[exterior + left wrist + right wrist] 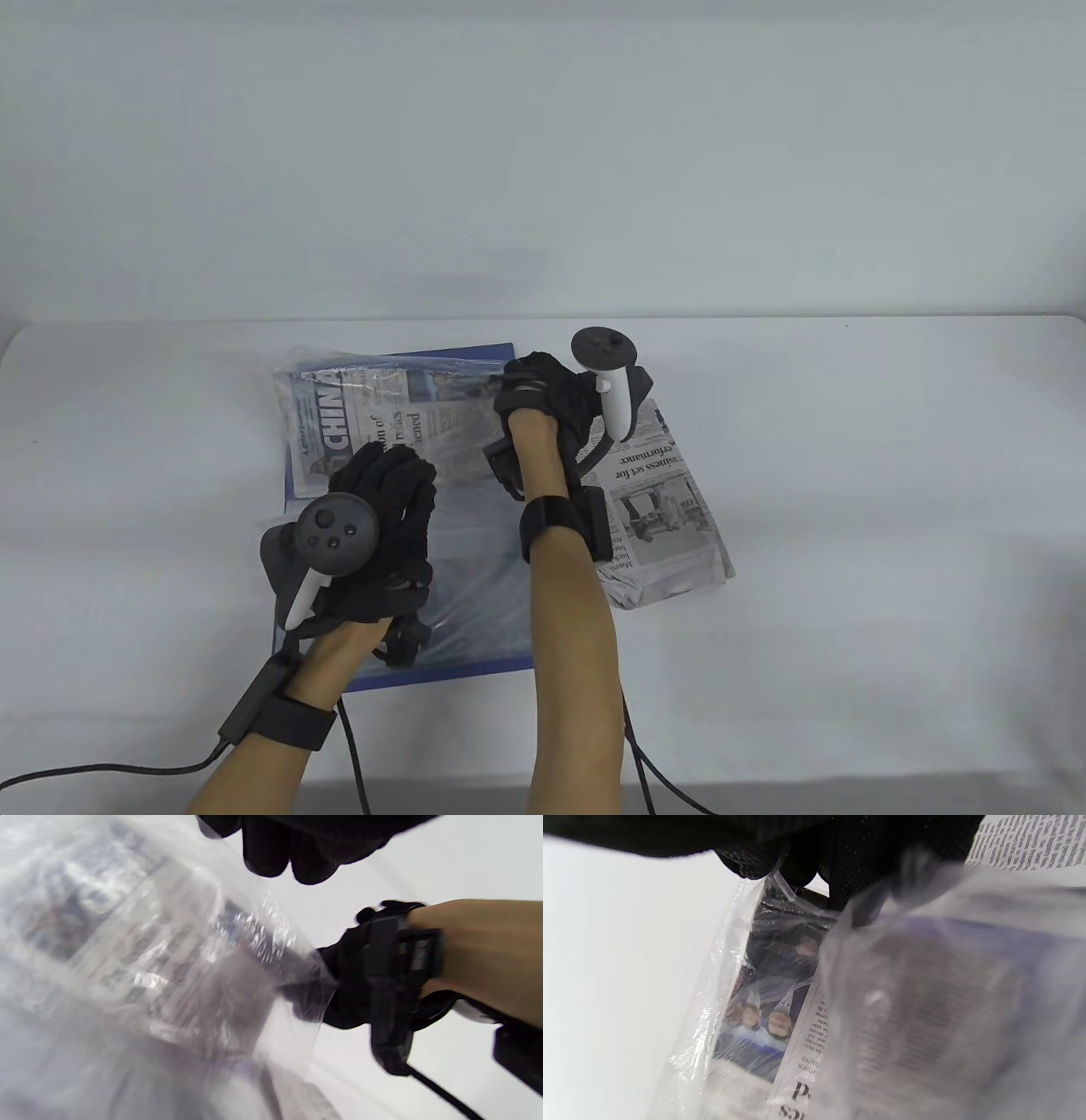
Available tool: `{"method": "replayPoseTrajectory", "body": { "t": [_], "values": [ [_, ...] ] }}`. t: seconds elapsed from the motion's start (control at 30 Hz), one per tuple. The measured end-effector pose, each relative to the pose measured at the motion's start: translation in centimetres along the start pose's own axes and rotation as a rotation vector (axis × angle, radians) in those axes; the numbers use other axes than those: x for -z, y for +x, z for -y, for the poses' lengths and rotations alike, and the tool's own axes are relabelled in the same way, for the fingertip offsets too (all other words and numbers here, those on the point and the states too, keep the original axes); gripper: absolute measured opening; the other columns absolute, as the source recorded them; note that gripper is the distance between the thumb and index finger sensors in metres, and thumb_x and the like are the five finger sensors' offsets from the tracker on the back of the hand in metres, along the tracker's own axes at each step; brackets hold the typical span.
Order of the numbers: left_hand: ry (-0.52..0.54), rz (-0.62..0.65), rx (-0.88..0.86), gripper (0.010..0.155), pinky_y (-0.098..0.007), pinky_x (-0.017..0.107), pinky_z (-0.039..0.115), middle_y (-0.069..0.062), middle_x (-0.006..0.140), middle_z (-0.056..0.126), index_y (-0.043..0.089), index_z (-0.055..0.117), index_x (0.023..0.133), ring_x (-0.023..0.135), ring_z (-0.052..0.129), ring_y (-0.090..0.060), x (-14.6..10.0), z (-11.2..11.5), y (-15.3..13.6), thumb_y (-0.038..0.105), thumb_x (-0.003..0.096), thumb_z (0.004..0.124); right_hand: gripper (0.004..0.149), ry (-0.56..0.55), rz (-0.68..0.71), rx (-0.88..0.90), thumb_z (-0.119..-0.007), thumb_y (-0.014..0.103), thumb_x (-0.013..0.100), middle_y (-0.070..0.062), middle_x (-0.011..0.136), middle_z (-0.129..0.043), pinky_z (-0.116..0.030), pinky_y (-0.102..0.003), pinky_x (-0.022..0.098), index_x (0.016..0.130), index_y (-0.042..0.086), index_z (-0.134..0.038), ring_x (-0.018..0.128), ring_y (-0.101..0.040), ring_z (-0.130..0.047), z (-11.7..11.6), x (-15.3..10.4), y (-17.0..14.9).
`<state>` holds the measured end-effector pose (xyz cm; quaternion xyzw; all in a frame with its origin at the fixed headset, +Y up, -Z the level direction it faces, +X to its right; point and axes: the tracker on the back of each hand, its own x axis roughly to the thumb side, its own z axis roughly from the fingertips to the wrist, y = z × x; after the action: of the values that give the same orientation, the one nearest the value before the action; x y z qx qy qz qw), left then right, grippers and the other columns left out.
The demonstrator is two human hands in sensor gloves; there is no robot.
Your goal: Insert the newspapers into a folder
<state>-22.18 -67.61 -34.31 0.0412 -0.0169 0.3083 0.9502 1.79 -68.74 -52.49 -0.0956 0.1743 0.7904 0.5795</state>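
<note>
A blue folder [479,351] lies open on the white table, with a clear plastic sleeve [479,586] over it. A newspaper [373,412] with a "CHINA" masthead sits inside the sleeve, also seen in the right wrist view [772,1014]. My right hand [530,386] pinches the sleeve's right edge and lifts it; the left wrist view shows this grip [322,984], and my right fingers [806,861] close on the plastic. My left hand [386,501] rests flat over the sleeve and newspaper; its fingertips [297,857] hold nothing. A second folded newspaper [670,509] lies to the right, partly under my right forearm.
The table's back edge meets a pale wall [543,170]. Glove cables [85,771] trail off the front edge. Bare white table [891,509] lies to the right of the second newspaper and to the left of the folder.
</note>
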Motion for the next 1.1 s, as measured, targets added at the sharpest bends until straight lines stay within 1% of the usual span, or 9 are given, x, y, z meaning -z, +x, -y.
{"method": "replayPoseTrajectory", "body": {
  "t": [0.17,0.23,0.3,0.4,0.5,0.7,0.77,0.87,1.1],
  "values": [
    [-0.244,-0.252,0.152,0.093,-0.062,0.089,-0.001,0.011,0.126,-0.014,0.046,-0.014,0.111,0.118,-0.018,-0.027,2.3,1.2,-3.0,0.058,0.0623,0.064,0.04,0.123,-0.006,0.035,-0.071,0.027,0.062,-0.025,0.099,-0.057,-0.073,-0.05,0.054,0.095,0.005,-0.066,0.077,-0.034,-0.084,0.2,1.1,-0.3],
    [-0.239,-0.301,0.17,0.086,-0.063,0.091,0.006,0.014,0.131,0.026,0.045,0.002,0.117,0.126,0.012,-0.025,2.7,0.9,-3.8,0.055,0.0628,0.068,0.039,0.144,-0.004,0.04,-0.071,0.027,0.062,-0.025,0.099,-0.057,-0.073,-0.05,0.054,0.095,0.005,-0.067,0.077,-0.034,-0.084,0.4,1.3,-0.4],
    [-0.322,-0.283,0.146,0.057,-0.063,0.094,0.027,0.01,0.111,0.076,0.039,0.051,0.116,0.119,0.056,-0.026,3.3,0.8,-4.2,0.048,0.0632,0.071,0.04,0.136,-0.006,0.036,-0.071,0.027,0.062,-0.025,0.098,-0.057,-0.073,-0.05,0.054,0.095,0.005,-0.067,0.077,-0.034,-0.084,0.7,1.5,-0.6],
    [-0.526,-0.212,0.073,0.05,-0.063,0.092,0.033,0.008,0.109,0.08,0.041,0.063,0.111,0.116,0.06,-0.029,3.4,1.3,-3.9,0.047,0.0627,0.071,0.046,0.116,-0.006,0.061,-0.068,0.029,0.063,-0.027,0.101,-0.05,-0.07,-0.051,0.056,0.1,0.005,-0.059,0.081,-0.036,-0.08,0.9,2.0,-1.0],
    [-0.689,-0.214,0.075,0.052,-0.062,0.088,0.042,0.0,0.105,0.086,0.036,0.067,0.111,0.108,0.069,-0.035,3.2,1.7,-3.6,0.052,0.0608,0.066,0.074,0.191,0.029,0.094,-0.058,0.046,0.064,-0.03,0.106,-0.018,-0.053,-0.062,0.063,0.112,0.011,-0.014,0.094,-0.05,-0.05,0.5,2.7,-1.6],
    [-0.67,-0.312,0.064,0.06,-0.057,0.076,0.065,-0.005,0.073,0.107,0.02,0.075,0.106,0.079,0.096,-0.037,3.4,2.4,-4.8,0.054,0.0587,0.063,0.081,0.179,0.103,0.045,-0.057,0.047,0.063,-0.033,0.103,-0.01,-0.042,-0.069,0.062,0.109,0.004,-0.008,0.094,-0.057,-0.036,0.7,1.4,-1.6],
    [-0.612,-0.315,0.096,0.057,-0.056,0.08,0.062,-0.004,0.083,0.102,0.024,0.072,0.108,0.087,0.09,-0.035,3.4,2.6,-4.9,0.054,0.0597,0.065,0.081,0.186,0.132,0.021,-0.057,0.047,0.063,-0.033,0.103,-0.01,-0.042,-0.069,0.062,0.109,0.002,-0.008,0.093,-0.058,-0.036,0.9,0.4,-1.5],
    [-0.477,-0.244,0.219,0.056,-0.059,0.092,0.036,0.002,0.122,0.058,0.037,0.055,0.115,0.121,0.043,-0.03,3.2,3.2,-3.9,0.052,0.0613,0.065,0.08,0.215,0.182,-0.021,-0.057,0.046,0.063,-0.034,0.103,-0.011,-0.042,-0.069,0.062,0.109,0.0,-0.012,0.093,-0.058,-0.037,0.9,-2.0,-1.9],
    [-0.68,0.03,0.47,0.069,-0.059,0.093,0.027,0.0,0.128,0.021,0.035,0.036,0.114,0.121,0.009,-0.033,1.1,10.0,0.5,0.056,0.0592,0.071,0.077,0.328,0.21,-0.144,-0.058,0.046,0.063,-0.034,0.103,-0.015,-0.043,-0.07,0.061,0.11,-0.003,-0.021,0.093,-0.059,-0.039,-0.4,-9.0,-5.4]
  ]
}}
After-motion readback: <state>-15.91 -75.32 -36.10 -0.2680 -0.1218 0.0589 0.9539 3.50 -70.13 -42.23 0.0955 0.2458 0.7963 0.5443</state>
